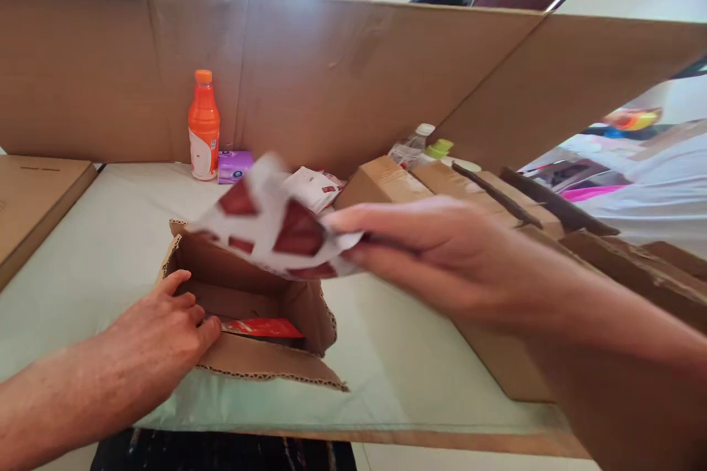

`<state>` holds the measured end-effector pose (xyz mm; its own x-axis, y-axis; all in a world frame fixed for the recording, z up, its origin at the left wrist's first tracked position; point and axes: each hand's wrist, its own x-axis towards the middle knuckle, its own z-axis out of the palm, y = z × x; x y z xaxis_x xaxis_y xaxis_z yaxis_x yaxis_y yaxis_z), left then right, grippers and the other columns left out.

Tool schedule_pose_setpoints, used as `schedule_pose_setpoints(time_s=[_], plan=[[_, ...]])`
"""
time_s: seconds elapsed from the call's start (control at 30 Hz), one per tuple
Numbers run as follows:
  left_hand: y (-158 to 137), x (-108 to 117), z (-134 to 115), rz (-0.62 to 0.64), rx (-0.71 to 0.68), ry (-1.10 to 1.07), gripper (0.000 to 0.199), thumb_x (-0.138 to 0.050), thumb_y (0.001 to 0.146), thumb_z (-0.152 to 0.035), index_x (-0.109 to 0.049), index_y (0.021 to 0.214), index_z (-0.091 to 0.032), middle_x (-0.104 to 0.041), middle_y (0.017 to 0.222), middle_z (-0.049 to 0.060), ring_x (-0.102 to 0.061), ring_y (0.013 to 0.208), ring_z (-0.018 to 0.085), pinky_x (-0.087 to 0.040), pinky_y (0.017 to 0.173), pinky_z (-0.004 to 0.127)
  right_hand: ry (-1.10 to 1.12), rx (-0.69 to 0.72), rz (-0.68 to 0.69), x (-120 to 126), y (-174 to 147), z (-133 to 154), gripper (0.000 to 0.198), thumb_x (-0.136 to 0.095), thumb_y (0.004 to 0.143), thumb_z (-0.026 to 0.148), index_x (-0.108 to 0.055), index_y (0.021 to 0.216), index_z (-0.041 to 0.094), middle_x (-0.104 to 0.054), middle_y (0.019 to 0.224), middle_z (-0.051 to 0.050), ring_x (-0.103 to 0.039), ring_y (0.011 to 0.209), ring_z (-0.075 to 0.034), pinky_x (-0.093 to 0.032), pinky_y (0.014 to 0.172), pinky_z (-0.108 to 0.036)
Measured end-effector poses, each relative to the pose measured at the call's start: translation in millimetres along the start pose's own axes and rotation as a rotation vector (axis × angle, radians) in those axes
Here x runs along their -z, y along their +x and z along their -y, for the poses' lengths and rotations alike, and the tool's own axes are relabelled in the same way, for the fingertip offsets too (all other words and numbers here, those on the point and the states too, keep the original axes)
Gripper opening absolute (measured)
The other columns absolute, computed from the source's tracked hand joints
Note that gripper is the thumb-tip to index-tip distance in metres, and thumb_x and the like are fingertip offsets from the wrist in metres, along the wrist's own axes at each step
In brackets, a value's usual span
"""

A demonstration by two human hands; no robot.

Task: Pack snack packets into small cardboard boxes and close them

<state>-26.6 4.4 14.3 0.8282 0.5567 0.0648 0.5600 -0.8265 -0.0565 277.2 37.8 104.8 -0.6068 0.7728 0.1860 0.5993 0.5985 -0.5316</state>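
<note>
My right hand (442,250) pinches one end of a white packet with dark red patches (270,224), blurred by motion. The packet is in the air above a small open cardboard box (270,364), hiding part of its far side. At the box's near left corner, my left hand (171,324) grips the rim with bent fingers reaching over the edge. Inside the box lies a flat red item (265,327), its kind unclear. A similar white and red packet (314,188) rests on the table behind.
An orange drink bottle (204,129) stands upright beside a purple pack (235,166) at the back. Several cardboard boxes (387,180) line the right side, with a clear bottle (412,147) behind. A tall cardboard wall (309,73) borders the pale table (398,390). A flat carton (38,195) lies left.
</note>
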Motion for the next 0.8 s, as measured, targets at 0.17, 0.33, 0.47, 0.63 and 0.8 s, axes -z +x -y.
schedule_pose_setpoints(time_s=[0.17, 0.33, 0.47, 0.63, 0.8], plan=[[-1, -6, -4, -0.023, -0.004, 0.136, 0.021, -0.061, 0.075, -0.009, -0.068, 0.092, -0.019, -0.067, 0.072, 0.002, -0.064, 0.075, 0.026, -0.033, 0.112, 0.056, -0.458, -0.147, 0.428, -28, 30, 35, 0.017, -0.055, 0.093, 0.021, -0.071, 0.092, 0.022, -0.074, 0.078, -0.008, -0.064, 0.064, -0.022, -0.034, 0.056, -0.034], [-3, -3, -7, -0.049, 0.012, 0.142, 0.02, -0.058, 0.074, -0.008, -0.067, 0.087, -0.019, -0.066, 0.076, 0.005, -0.063, 0.081, 0.027, -0.037, 0.108, 0.059, -0.662, -0.054, 0.669, -59, 62, 43, 0.022, -0.054, 0.093, 0.01, -0.075, 0.098, 0.012, -0.077, 0.081, -0.015, -0.072, 0.072, -0.026, -0.037, 0.057, -0.033], [-4, -3, -12, -0.154, 0.083, 0.165, 0.017, -0.06, 0.073, -0.01, -0.069, 0.085, -0.019, -0.067, 0.088, 0.009, -0.062, 0.089, 0.028, -0.04, 0.107, 0.058, -0.64, -0.022, 0.729, -83, 71, 27, 0.027, -0.053, 0.095, 0.012, -0.076, 0.109, 0.008, -0.078, 0.099, -0.02, -0.076, 0.092, -0.03, -0.046, 0.067, -0.032], [-8, -13, -11, -0.231, 0.082, 0.076, 0.019, -0.062, 0.07, -0.014, -0.067, 0.087, -0.017, -0.061, 0.138, 0.02, -0.055, 0.128, 0.034, -0.028, 0.12, 0.057, -0.559, -0.052, 0.76, -97, 65, 14, 0.025, -0.055, 0.098, 0.017, -0.073, 0.114, 0.009, -0.078, 0.106, -0.019, -0.075, 0.098, -0.031, -0.049, 0.073, -0.033], [-7, -7, -6, -0.059, 0.049, -0.028, 0.031, -0.061, 0.062, -0.012, -0.068, 0.091, -0.018, -0.076, 0.1, 0.012, -0.07, 0.096, 0.029, -0.032, 0.119, 0.055, -0.412, 0.021, 0.829, -82, 51, 19, 0.025, -0.058, 0.098, 0.02, -0.073, 0.116, 0.011, -0.078, 0.106, -0.017, -0.074, 0.098, -0.028, -0.05, 0.073, -0.032]])
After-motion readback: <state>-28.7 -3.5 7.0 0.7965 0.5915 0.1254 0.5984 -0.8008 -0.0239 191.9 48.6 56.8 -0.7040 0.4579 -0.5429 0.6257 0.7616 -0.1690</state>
